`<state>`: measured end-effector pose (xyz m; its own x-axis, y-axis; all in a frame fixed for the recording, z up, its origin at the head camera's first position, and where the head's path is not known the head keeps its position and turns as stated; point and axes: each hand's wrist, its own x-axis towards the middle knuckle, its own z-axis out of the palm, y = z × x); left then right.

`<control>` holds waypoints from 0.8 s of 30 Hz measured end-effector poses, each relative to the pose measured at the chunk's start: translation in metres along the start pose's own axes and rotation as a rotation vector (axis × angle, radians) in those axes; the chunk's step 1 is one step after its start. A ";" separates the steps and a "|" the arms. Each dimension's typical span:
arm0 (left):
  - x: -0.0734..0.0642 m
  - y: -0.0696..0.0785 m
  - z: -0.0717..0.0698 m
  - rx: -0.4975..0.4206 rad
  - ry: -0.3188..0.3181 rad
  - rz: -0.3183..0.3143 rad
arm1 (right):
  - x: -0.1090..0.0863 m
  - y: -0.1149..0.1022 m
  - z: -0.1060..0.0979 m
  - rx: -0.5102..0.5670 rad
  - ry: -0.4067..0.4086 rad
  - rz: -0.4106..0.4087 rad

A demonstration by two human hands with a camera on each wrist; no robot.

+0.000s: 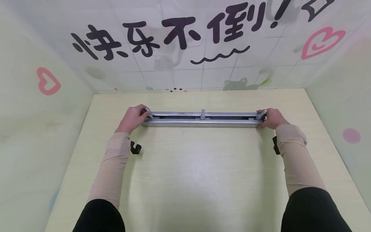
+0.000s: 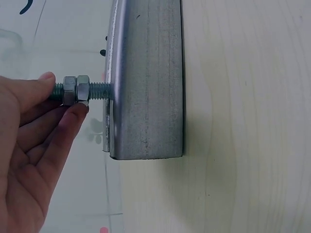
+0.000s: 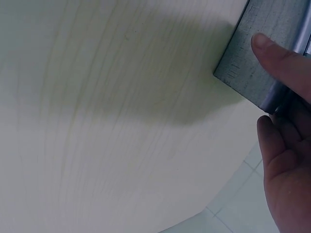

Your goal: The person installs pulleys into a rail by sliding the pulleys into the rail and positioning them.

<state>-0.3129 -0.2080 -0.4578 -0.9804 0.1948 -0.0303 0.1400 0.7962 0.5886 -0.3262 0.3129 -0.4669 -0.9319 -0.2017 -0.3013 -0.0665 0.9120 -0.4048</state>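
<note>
A long grey metal strut channel [image 1: 179, 123] lies crosswise on the table, its slot facing up. Three threaded bolts stand from the slot: a middle one [image 1: 203, 113], a tilted right one [image 1: 262, 113] and one at the left end. My left hand [image 1: 134, 118] pinches that left bolt; in the left wrist view the bolt's thread [image 2: 99, 91] enters the slot and carries two hex nuts [image 2: 77, 90]. At the other end, my right hand [image 1: 273, 118] grips the channel, thumb [image 3: 274, 56] on its side face and fingers curled round the end.
Pale wood-grain table [image 1: 197, 167] spreads in front of the channel. A printed curtain [image 1: 174, 77] hangs behind, with side panels [image 1: 29, 129] at left and right. Black wrist-camera mounts [image 1: 135, 148] show under both forearms.
</note>
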 end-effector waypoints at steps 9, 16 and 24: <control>0.005 0.003 0.003 -0.008 -0.047 -0.035 | -0.001 0.003 -0.001 -0.005 0.001 0.004; 0.006 0.000 0.003 -0.070 -0.036 -0.074 | 0.002 0.005 0.005 0.064 0.016 0.014; 0.001 -0.003 0.001 -0.126 -0.076 -0.072 | -0.004 0.013 0.010 0.192 0.006 0.014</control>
<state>-0.3144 -0.2094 -0.4608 -0.9733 0.1861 -0.1341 0.0465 0.7325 0.6791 -0.3199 0.3224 -0.4795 -0.9346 -0.1867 -0.3028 0.0152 0.8295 -0.5583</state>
